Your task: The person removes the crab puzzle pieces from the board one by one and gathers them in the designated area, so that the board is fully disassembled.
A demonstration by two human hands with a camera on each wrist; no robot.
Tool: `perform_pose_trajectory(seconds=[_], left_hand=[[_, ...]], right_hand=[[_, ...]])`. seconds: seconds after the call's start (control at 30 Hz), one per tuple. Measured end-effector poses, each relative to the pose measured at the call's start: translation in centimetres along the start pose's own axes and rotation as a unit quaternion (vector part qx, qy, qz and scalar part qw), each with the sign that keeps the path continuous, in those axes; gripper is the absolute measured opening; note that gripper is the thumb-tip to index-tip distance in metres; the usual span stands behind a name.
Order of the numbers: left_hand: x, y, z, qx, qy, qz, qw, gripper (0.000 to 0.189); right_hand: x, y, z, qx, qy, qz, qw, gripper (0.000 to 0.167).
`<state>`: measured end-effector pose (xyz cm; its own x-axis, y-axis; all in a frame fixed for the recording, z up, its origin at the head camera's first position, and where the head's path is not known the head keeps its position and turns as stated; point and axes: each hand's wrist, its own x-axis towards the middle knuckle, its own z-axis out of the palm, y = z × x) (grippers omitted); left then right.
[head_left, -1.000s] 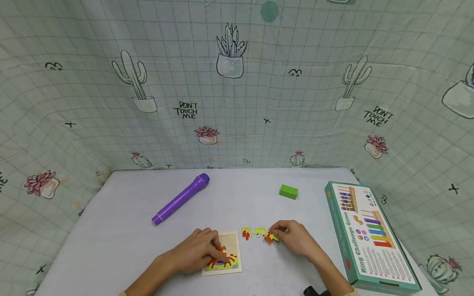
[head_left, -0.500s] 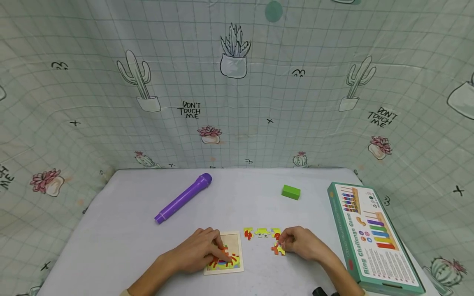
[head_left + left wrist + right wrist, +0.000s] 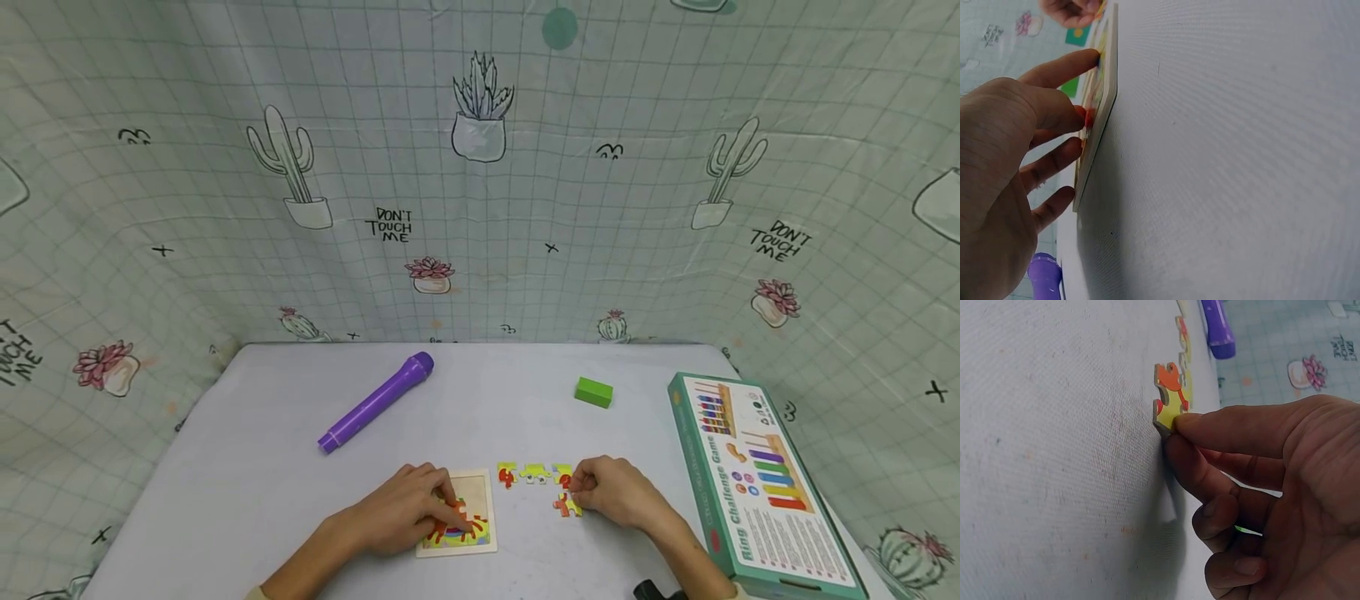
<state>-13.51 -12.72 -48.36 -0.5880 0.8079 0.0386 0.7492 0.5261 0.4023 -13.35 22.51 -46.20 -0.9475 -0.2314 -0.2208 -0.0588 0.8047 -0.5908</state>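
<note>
My right hand (image 3: 617, 490) pinches a yellow and orange-red jigsaw piece (image 3: 1172, 405) by one edge between thumb and forefinger, low over the white table. In the head view, that piece lies just nearer than the right end of a row of three loose pieces: a left one (image 3: 507, 475), a middle one with eyes (image 3: 535, 474) and a right one (image 3: 562, 475). My left hand (image 3: 401, 510) rests its spread fingertips on the wooden puzzle tray (image 3: 491, 500). Joined pieces (image 3: 456, 542) fill the tray's near part; its far part shows bare wood, and the hand hides some of it.
A purple tube-shaped stick (image 3: 378, 402) lies at the back left. Towards the back right is a green block (image 3: 593, 392). A Ring Challenge Game box (image 3: 765, 483) occupies the right side. A black object (image 3: 649, 590) sits at the front edge beside the right forearm.
My right hand has drawn its jigsaw piece from the row's right end towards me, uncovering the row's third piece. The left hand keeps its place on the tray. The head view has shifted slightly.
</note>
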Motion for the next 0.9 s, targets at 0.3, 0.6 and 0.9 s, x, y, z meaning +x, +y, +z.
perform_pose_trajectory(seconds=[0.3, 0.6, 0.9], left_hand=[[-0.2, 0.2, 0.0, 0.008, -0.004, -0.001, 1.0000, 0.048], [-0.7, 0.0, -0.4, -0.011, 0.016, 0.001, 0.9998, 0.036], [-1.3, -0.3, -0.6, -0.021, 0.016, -0.003, 0.9997, 0.033]], right_hand=[[0.0, -0.1, 0.2, -0.007, 0.004, -0.009, 0.9999, 0.014], [0.1, -0.3, 0.4, -0.026, 0.010, -0.011, 0.9996, 0.016], [1.5, -3.1, 1.7, -0.009, -0.017, -0.101, 0.9947, 0.009]])
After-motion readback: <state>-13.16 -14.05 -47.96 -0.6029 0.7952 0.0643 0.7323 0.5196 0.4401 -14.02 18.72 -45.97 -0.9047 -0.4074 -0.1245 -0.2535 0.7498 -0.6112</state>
